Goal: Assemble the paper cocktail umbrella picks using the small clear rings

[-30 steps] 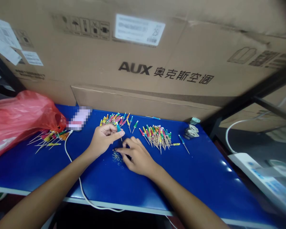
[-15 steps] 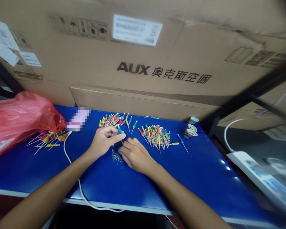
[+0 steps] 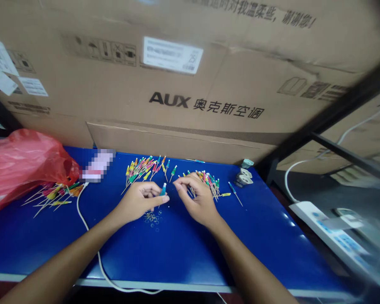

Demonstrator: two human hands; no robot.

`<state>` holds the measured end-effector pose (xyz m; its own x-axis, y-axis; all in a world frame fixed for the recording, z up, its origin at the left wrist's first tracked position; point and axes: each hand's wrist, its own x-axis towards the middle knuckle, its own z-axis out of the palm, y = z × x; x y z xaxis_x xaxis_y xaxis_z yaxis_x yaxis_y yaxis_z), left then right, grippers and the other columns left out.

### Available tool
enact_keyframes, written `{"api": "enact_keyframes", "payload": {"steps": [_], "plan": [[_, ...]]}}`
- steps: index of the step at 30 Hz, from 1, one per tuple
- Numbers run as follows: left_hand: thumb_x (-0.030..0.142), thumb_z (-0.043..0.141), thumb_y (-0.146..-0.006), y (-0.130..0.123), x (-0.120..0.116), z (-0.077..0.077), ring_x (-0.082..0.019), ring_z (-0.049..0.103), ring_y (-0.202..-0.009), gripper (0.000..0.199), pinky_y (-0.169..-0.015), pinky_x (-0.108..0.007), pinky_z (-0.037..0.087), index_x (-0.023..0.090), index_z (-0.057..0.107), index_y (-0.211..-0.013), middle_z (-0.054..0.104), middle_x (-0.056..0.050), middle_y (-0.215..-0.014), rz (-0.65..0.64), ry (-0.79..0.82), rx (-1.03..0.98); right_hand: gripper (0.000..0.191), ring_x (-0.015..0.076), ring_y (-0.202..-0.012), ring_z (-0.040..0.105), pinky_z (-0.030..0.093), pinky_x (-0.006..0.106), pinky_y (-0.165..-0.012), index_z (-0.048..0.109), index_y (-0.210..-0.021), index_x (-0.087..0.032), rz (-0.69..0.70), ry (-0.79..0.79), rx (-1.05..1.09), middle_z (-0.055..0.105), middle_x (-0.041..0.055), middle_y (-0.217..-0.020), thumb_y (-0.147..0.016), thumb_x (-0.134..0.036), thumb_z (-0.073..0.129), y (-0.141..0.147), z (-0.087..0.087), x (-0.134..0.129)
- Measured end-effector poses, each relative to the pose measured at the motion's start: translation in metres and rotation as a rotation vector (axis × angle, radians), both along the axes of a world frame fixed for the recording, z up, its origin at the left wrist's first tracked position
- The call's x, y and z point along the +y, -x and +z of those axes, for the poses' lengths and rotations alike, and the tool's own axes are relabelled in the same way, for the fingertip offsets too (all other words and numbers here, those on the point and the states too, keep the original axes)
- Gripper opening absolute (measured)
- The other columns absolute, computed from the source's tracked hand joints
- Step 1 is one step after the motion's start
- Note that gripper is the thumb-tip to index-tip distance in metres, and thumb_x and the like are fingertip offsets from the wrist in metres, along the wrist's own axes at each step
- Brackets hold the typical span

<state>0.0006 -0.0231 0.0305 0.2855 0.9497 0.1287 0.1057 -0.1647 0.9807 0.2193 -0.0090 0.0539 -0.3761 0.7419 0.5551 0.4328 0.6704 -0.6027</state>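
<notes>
the left hand [image 3: 138,202] pinches between thumb and forefinger, the right hand [image 3: 198,197] arches palm-down just beside it.

The work table [image 3: 183,253] is deep blue with a pale grey edge — the plastic bag [image 3: 25,164] is red. The cocktail picks [image 3: 140,171] have mixed tips of yellow, pink, green and orange — the brown carton [image 3: 120,80] carries black printing.

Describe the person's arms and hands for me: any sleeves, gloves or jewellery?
The left arm and right arm are bare, with no sleeves in view. The left hand and right hand wear no gloves, and neither shows a ring, watch or bracelet.
</notes>
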Motion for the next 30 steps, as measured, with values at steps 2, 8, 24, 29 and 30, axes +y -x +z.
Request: {"api": "enact_keyframes", "payload": {"steps": [2, 8, 24, 29, 30], "plan": [[0.04, 0.081, -0.076, -0.0023, -0.0022, -0.0012, -0.009, 0.046, -0.046, 0.026, -0.043, -0.021, 0.034, 0.016, 0.071, -0.077, 0.059, 0.002, -0.058, -0.021, -0.004, 0.079, 0.01, 0.02, -0.077, 0.055, 0.045, 0.038, -0.077, 0.068, -0.097, -0.025, 0.019, 0.007, 0.037, 0.064, 0.0028, -0.082, -0.097, -0.025, 0.058, 0.002, 0.0007, -0.0039], [0.041, 0.079, -0.077, -0.0029, -0.001, -0.0054, -0.009, 0.041, -0.045, 0.024, -0.041, -0.02, 0.026, 0.017, 0.075, -0.078, 0.058, 0.002, -0.056, -0.019, -0.051, 0.143, 0.01, 0.0207, -0.075, 0.057, 0.046, 0.04, -0.076, 0.069, -0.098, -0.027, 0.041, 0.006, 0.055, 0.066, 0.0027, -0.081, -0.095, -0.025, 0.06, 0.0049, 0.0015, -0.009], [0.043, 0.079, -0.077, -0.003, -0.0007, -0.0046, -0.009, 0.041, -0.048, 0.027, -0.044, -0.02, 0.029, 0.016, 0.075, -0.079, 0.056, 0.002, -0.058, -0.013, -0.043, 0.131, 0.014, 0.0217, -0.078, 0.059, 0.047, 0.042, -0.08, 0.071, -0.103, -0.026, 0.061, -0.033, 0.079, 0.068, 0.0038, -0.083, -0.094, -0.022, 0.061, 0.0028, 0.0001, -0.0069], [0.044, 0.079, -0.077, -0.0036, -0.0016, -0.0055, -0.009, 0.041, -0.048, 0.028, -0.044, -0.02, 0.029, 0.016, 0.075, -0.078, 0.059, 0.002, -0.06, 0.007, -0.05, 0.143, 0.014, 0.0212, -0.08, 0.061, 0.049, 0.04, -0.079, 0.071, -0.103, -0.025, 0.004, 0.053, 0.146, 0.068, 0.0041, -0.084, -0.096, -0.028, 0.06, 0.0059, -0.0027, -0.0073], [0.044, 0.079, -0.077, -0.0035, -0.0017, -0.006, -0.009, 0.041, -0.048, 0.028, -0.044, -0.02, 0.029, 0.016, 0.075, -0.078, 0.059, 0.002, -0.06, 0.004, -0.055, 0.144, 0.013, 0.021, -0.08, 0.062, 0.049, 0.04, -0.08, 0.071, -0.102, -0.025, 0.009, 0.061, 0.148, 0.068, 0.0038, -0.083, -0.096, -0.028, 0.061, 0.0066, -0.0036, -0.0072]]}}
